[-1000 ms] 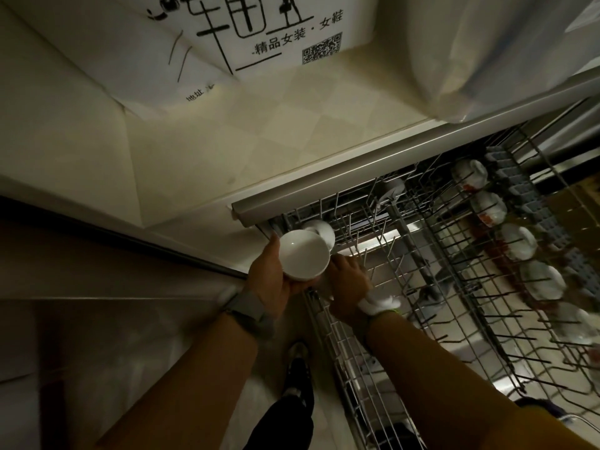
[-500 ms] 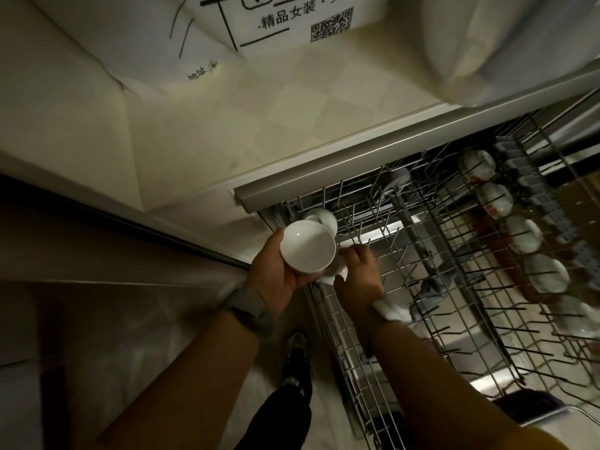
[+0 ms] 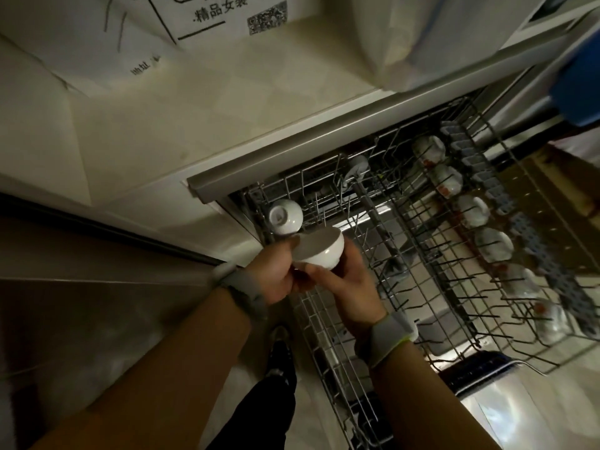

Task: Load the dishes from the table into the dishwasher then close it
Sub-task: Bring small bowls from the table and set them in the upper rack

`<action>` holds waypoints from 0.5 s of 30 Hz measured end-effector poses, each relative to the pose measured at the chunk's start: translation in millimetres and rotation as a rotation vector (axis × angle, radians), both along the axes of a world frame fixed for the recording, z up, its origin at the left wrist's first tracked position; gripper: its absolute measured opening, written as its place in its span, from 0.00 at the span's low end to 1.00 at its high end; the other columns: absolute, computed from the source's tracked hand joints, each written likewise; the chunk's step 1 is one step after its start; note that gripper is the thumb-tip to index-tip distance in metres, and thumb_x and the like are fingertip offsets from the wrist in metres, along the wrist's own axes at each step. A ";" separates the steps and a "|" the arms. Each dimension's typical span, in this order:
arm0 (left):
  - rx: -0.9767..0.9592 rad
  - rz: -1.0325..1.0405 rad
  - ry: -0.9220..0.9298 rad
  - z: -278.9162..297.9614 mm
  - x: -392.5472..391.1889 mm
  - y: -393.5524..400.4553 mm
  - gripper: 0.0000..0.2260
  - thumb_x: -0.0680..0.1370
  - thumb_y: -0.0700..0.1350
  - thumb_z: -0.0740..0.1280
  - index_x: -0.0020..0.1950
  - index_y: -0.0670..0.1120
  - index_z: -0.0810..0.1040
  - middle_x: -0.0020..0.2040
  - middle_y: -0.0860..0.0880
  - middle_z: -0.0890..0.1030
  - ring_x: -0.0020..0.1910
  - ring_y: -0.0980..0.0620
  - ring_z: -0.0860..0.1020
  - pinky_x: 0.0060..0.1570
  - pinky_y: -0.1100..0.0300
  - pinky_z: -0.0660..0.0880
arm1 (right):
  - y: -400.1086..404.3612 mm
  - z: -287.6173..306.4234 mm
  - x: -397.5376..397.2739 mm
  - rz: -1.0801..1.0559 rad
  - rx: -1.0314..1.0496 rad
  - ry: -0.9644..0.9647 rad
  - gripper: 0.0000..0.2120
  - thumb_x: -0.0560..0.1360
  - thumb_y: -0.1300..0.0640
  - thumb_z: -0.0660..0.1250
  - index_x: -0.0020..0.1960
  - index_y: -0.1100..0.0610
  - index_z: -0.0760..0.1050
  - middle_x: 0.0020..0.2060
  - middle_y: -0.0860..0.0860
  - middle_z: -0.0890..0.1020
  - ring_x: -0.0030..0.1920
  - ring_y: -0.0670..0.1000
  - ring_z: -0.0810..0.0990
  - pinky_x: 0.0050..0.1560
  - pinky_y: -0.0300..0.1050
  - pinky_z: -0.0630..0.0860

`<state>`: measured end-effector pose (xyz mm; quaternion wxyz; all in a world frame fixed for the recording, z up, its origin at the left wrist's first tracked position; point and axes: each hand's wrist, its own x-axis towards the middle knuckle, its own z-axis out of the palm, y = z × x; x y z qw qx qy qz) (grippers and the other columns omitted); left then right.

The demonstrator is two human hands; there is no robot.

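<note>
I hold a small white bowl [image 3: 319, 253] over the near left corner of the pulled-out dishwasher rack [image 3: 431, 287]. My left hand [image 3: 276, 274] grips its rim with the thumb on the edge, and my right hand [image 3: 349, 287] cups it from below. A second white bowl [image 3: 285, 216] lies upturned and tilted in the rack's left corner, just beyond the held one. Along the rack's right side stands a row of several white cups with red marks [image 3: 467, 211].
The dishwasher's grey front edge [image 3: 324, 151] runs above the rack. A pale tiled floor lies beyond, with a printed white bag [image 3: 207, 21] on it. A dark counter edge [image 3: 107, 228] is at left. My shoe [image 3: 279, 349] is below the hands.
The right hand left the rack and came under the bowl held by the left hand. The bowl tipped from facing up toward its side. The other bowl now lies uncovered in the rack corner.
</note>
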<state>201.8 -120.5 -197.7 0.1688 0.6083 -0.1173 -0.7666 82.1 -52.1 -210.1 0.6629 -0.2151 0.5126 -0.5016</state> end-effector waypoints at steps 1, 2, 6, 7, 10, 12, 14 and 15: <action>-0.039 -0.063 -0.070 3.4 -4.3 -1.1 0.18 0.81 0.57 0.57 0.62 0.46 0.76 0.57 0.40 0.81 0.56 0.40 0.79 0.51 0.48 0.78 | 1.7 2.2 -5.2 -0.036 0.007 0.012 0.35 0.65 0.62 0.75 0.68 0.58 0.65 0.57 0.54 0.80 0.57 0.54 0.81 0.52 0.47 0.79; -0.131 -0.167 -0.198 6.8 -8.4 -2.5 0.19 0.82 0.58 0.55 0.60 0.46 0.76 0.54 0.41 0.81 0.54 0.41 0.80 0.47 0.50 0.79 | 2.5 4.6 -11.8 -0.069 0.011 0.040 0.34 0.65 0.62 0.76 0.67 0.57 0.66 0.57 0.54 0.80 0.56 0.54 0.81 0.52 0.46 0.79; -0.967 -0.935 -0.852 -4.1 -8.1 -19.0 0.10 0.81 0.47 0.59 0.58 0.43 0.74 0.53 0.45 0.77 0.52 0.45 0.77 0.46 0.58 0.70 | 7.4 6.0 -39.3 0.011 0.009 0.630 0.34 0.62 0.52 0.80 0.61 0.48 0.65 0.59 0.47 0.74 0.55 0.49 0.78 0.50 0.44 0.81; -1.070 -1.152 -0.855 -9.0 -5.6 -24.9 0.10 0.80 0.44 0.61 0.59 0.43 0.75 0.56 0.45 0.76 0.55 0.45 0.76 0.49 0.57 0.69 | 8.8 4.8 -39.8 0.099 -0.007 0.748 0.34 0.62 0.51 0.79 0.61 0.47 0.65 0.58 0.46 0.72 0.54 0.48 0.76 0.49 0.43 0.80; -1.039 -1.683 -0.628 -26.2 -14.3 -40.1 0.12 0.80 0.41 0.61 0.62 0.42 0.77 0.64 0.42 0.74 0.62 0.43 0.71 0.59 0.56 0.65 | 20.5 -5.8 -37.5 0.411 -0.018 1.045 0.34 0.66 0.50 0.77 0.67 0.51 0.65 0.62 0.50 0.70 0.56 0.50 0.74 0.50 0.43 0.79; -0.885 -1.872 -0.535 -36.9 -20.9 -48.0 0.17 0.81 0.43 0.60 0.69 0.46 0.73 0.71 0.45 0.68 0.69 0.43 0.66 0.67 0.56 0.61 | 26.5 -16.7 -30.6 0.614 -0.004 1.233 0.36 0.70 0.47 0.73 0.72 0.50 0.60 0.65 0.51 0.69 0.61 0.53 0.72 0.58 0.48 0.75; -0.751 -1.932 -0.547 -44.3 -23.1 -50.6 0.22 0.81 0.43 0.60 0.75 0.48 0.65 0.77 0.47 0.58 0.75 0.45 0.57 0.71 0.59 0.52 | 28.2 -27.8 -21.2 0.782 -0.033 1.378 0.39 0.71 0.45 0.71 0.75 0.48 0.54 0.68 0.52 0.67 0.66 0.55 0.68 0.63 0.52 0.70; -0.700 -1.886 -0.559 -47.7 -23.2 -49.1 0.23 0.81 0.42 0.60 0.76 0.47 0.62 0.78 0.47 0.56 0.76 0.45 0.54 0.71 0.59 0.50 | 28.1 -34.4 -16.6 0.862 -0.047 1.415 0.41 0.70 0.44 0.71 0.76 0.47 0.52 0.68 0.53 0.66 0.67 0.56 0.66 0.65 0.54 0.68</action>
